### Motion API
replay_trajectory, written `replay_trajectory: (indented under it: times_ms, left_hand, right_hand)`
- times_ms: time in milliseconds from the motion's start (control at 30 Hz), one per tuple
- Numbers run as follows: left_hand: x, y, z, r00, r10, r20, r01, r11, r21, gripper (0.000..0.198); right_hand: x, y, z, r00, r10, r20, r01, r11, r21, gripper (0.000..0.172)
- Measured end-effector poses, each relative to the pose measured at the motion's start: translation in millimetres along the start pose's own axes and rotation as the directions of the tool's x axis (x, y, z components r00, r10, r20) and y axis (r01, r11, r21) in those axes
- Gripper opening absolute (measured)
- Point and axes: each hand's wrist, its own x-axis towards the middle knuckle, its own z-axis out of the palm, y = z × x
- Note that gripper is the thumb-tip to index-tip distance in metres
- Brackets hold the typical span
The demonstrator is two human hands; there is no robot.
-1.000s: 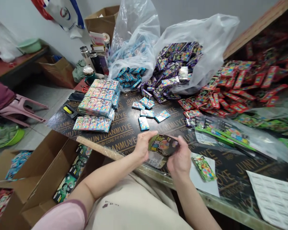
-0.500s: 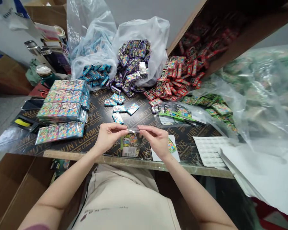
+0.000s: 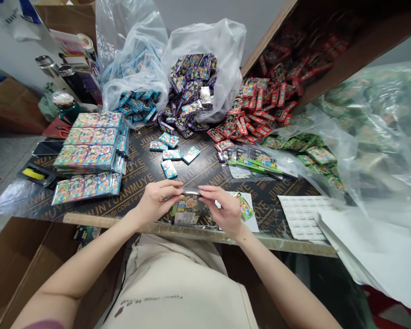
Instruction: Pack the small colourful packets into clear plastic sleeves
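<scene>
Clear packet pinched by its far edge

The left hand and right hand each pinch a far corner of a clear packet between thumb and fingers. It lies between them over the near edge of the table, printed face up. The pinched edge runs left to right, the body pointing toward the wearer; which side is longer, I cannot tell. Small blue boxes lie beyond.

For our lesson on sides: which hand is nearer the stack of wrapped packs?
Left. The left hand is to the right of the stack; the right hand is farther right.
</scene>
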Motion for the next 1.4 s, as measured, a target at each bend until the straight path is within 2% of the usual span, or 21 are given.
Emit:
replay_trajectory:
  times_ms: [100,167,200,267,333,367,400,433,500,567,600,633,667,733,833,933,1067,1133,1233,1333,1400]
  left_hand:
    - [2.3,-7.0,-1.6,0.995,-0.093,-0.027,0.091,0.993,-0.074,0.007]
    - [-1.7,-17.0,-5.7,0.961,-0.252,-0.117,0.236,0.962,-0.137,0.006]
    - [-6.6,-24.1,-8.7,0.918,-0.351,-0.184,0.321,0.931,-0.170,0.007]
    - [-22.6,-41.8,-16.0,0.774,-0.528,-0.350,0.479,0.850,-0.222,0.013]
    - [-44.4,-60.5,-23.8,0.621,-0.621,-0.479,0.599,0.770,-0.221,0.020]
    - [-55.8,-68.6,-27.3,0.585,-0.653,-0.481,0.663,0.727,-0.179,0.023]
    - [-66.5,-74.9,-30.3,0.586,-0.674,-0.449,0.722,0.686,-0.087,0.023]
    - [-75.4,-79.0,-32.5,0.615,-0.677,-0.405,0.756,0.653,0.056,0.022]
    - [-85.8,-80.0,-32.9,0.709,-0.625,-0.325,0.705,0.615,0.355,0.020]
    - [-84.3,-74.2,-26.5,0.840,-0.516,-0.170,0.519,0.670,0.532,0.020]
    - [-79.6,-70.5,-20.6,0.893,-0.450,-0.033,0.392,0.737,0.551,0.025]
    - [-73.1,-67.2,-13.2,0.916,-0.378,0.133,0.257,0.810,0.527,0.035]
    - [-65.6,-64.7,-4.7,0.904,-0.300,0.303,0.132,0.872,0.471,0.049]
    - [-50.4,-62.7,13.5,0.816,-0.181,0.549,-0.033,0.933,0.357,0.076]
    - [-34.3,-64.0,35.4,0.711,-0.122,0.693,-0.130,0.945,0.300,0.088]
    - [-26.6,-63.5,41.4,0.691,-0.137,0.710,-0.146,0.935,0.323,0.086]
    - [-19.8,-60.4,28.5,0.763,-0.274,0.585,-0.029,0.891,0.454,0.080]
    - [-15.7,-61.3,20.3,0.800,-0.351,0.486,0.062,0.854,0.516,0.077]
    - [-10.4,-65.1,13.9,0.828,-0.416,0.375,0.167,0.822,0.544,0.075]
    - [-8.8,-67.1,15.7,0.846,-0.393,0.360,0.190,0.854,0.485,0.072]
    - [-10.1,-66.9,18.8,0.870,-0.354,0.342,0.193,0.885,0.425,0.075]
  right_hand:
    - [13.4,16.2,1.4,0.996,0.067,0.061,-0.068,0.997,0.019,0.015]
    - [32.9,40.2,4.3,0.985,0.140,0.098,-0.138,0.990,-0.025,0.033]
    - [44.3,56.1,6.8,0.982,0.168,0.089,-0.159,0.982,-0.098,0.048]
    - [67.1,92.2,13.9,0.971,0.209,0.114,-0.158,0.924,-0.349,0.070]
    - [87.0,126.6,22.4,0.933,0.259,0.251,-0.089,0.840,-0.534,0.074]
    - [95.0,140.5,26.4,0.899,0.287,0.329,-0.044,0.809,-0.586,0.076]
    - [101.4,151.4,29.8,0.861,0.315,0.400,-0.003,0.789,-0.615,0.077]
    - [105.8,158.7,32.4,0.825,0.335,0.455,0.032,0.776,-0.629,0.077]
    - [108.3,162.9,35.6,0.781,0.353,0.516,0.083,0.760,-0.644,0.070]
    - [102.2,155.8,36.4,0.772,0.356,0.526,0.109,0.742,-0.662,0.058]
    - [96.6,149.8,36.1,0.776,0.362,0.517,0.106,0.732,-0.673,0.056]
    - [90.2,143.2,35.2,0.783,0.373,0.498,0.090,0.724,-0.684,0.060]
    - [83.5,136.9,33.8,0.793,0.382,0.474,0.065,0.721,-0.690,0.069]
    - [71.5,128.7,29.7,0.819,0.370,0.438,0.026,0.739,-0.673,0.090]
    - [61.5,132.9,22.6,0.814,0.295,0.499,0.037,0.832,-0.553,0.103]
    - [59.7,150.1,19.1,0.787,0.239,0.569,0.003,0.921,-0.390,0.092]
    - [59.5,154.1,18.2,0.896,0.149,0.417,-0.085,0.982,-0.169,0.078]
    - [56.7,138.6,16.2,0.941,0.108,0.322,-0.074,0.991,-0.114,0.081]
    - [47.8,102.3,12.7,0.962,0.040,0.269,0.004,0.987,-0.161,0.085]
    - [36.4,70.4,13.0,0.942,0.014,0.336,0.090,0.952,-0.293,0.074]
    - [30.6,59.0,14.5,0.914,0.016,0.406,0.132,0.933,-0.334,0.069]
